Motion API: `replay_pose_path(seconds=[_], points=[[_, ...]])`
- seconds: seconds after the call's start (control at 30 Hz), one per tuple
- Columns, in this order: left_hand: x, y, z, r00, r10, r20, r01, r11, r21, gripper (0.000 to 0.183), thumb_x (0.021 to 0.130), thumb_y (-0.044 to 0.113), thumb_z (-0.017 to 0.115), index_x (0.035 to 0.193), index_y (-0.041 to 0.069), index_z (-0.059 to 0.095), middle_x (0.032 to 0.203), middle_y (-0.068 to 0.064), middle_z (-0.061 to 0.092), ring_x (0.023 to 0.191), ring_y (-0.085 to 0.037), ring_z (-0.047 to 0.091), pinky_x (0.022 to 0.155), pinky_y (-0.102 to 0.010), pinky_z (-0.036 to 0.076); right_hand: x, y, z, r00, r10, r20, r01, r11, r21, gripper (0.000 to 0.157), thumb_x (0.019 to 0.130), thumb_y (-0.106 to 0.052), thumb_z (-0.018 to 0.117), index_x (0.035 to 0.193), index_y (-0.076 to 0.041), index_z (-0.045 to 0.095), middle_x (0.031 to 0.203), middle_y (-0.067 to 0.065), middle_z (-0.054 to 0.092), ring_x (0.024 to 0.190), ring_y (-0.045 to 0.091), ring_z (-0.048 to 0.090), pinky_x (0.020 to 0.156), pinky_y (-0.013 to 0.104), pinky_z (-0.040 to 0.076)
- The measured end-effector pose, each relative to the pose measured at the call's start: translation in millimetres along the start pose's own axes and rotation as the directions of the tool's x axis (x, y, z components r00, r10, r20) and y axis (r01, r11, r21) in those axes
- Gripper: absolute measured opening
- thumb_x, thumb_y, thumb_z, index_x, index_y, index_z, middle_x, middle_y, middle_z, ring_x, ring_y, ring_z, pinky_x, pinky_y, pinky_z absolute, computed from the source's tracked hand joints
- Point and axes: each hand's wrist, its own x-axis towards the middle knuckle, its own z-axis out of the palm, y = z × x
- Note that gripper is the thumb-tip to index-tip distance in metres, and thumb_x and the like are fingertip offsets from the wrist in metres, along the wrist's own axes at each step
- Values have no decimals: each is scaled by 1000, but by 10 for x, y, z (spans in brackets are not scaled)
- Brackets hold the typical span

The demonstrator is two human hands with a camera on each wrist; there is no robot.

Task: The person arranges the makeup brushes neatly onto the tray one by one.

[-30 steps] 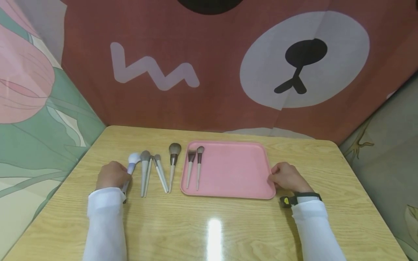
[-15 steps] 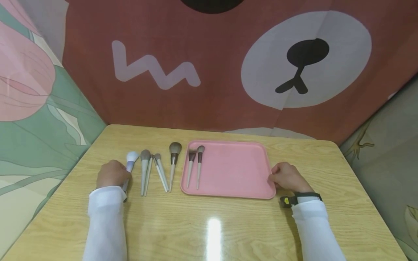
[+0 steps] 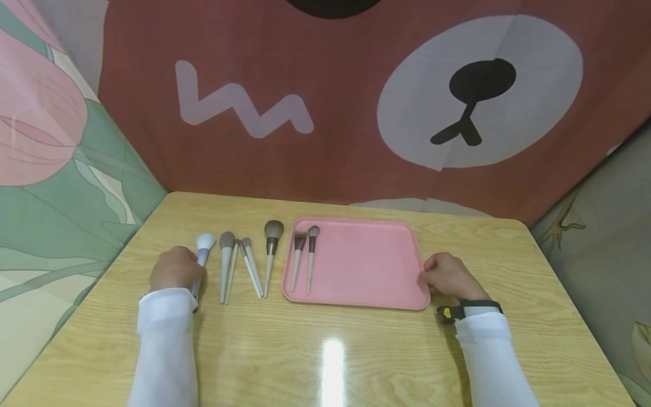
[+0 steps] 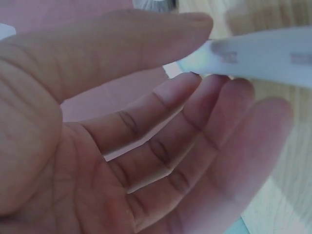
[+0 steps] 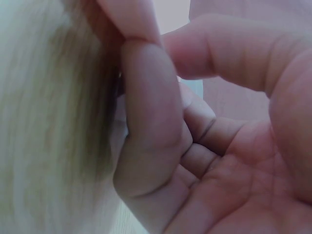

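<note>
At the left end of a row of makeup brushes, my left hand [image 3: 175, 268] pinches a makeup brush with white bristles [image 3: 205, 241] and a lilac band. In the left wrist view its pale handle [image 4: 268, 56] lies between thumb and fingertips. My right hand [image 3: 448, 276] holds the right rim of a pink tray [image 3: 366, 265], thumb on the inner side and fingers curled at the outside. A flat-topped brush [image 3: 298, 257] and a small round brush [image 3: 312, 254] lie side by side at the tray's left end, bristles pointing away from me.
Between left hand and tray lie a grey brush [image 3: 225, 265], a thin brush [image 3: 231, 274], a pair of slim brushes [image 3: 251, 268] and a large dark-bristled brush [image 3: 272, 249]. The wooden table [image 3: 264, 356] meets a printed cloth wall [image 3: 346, 141] at the back.
The white brush's head has swung a little left, away from the grey brush, while my left hand keeps its grip. My right hand and the tray stay put.
</note>
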Motion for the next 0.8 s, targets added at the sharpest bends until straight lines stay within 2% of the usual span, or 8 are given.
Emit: replay_pose_path(seconds=[0.27,0.4,0.63,0.8], points=[[15,15,32,1000,-8,-27,8,1000,14,41,83,11,55,117,-11,57,103,-31,61,79,-35,59,64,-45,50,-3,28,6,1000,6,6,-6,1000,8,28,82,-17,62,102,2,57,89,11,63,77,20,60,66,32,48],[27,2,39,999,-20,-32,20,1000,8,39,85,11,54,117,-11,57,98,-29,62,74,-33,60,60,-41,49,1,31,11,1000,11,3,-11,1000,3,28,82,-18,62,102,1,57,88,10,63,77,21,58,66,32,47],[38,-29,35,999,-22,-35,22,1000,12,43,80,13,59,115,-11,58,97,-28,63,70,-30,58,55,-39,48,11,34,15,1000,-2,-5,2,1000,-10,27,81,-18,62,101,1,58,86,9,63,77,21,57,66,32,45],[38,-34,41,999,-29,-35,29,1000,2,38,79,11,58,108,-12,61,86,-24,64,65,-27,57,51,-36,48,25,28,9,1000,-4,-3,4,1000,-15,28,81,-18,62,101,0,59,87,9,63,78,21,57,66,32,45]])
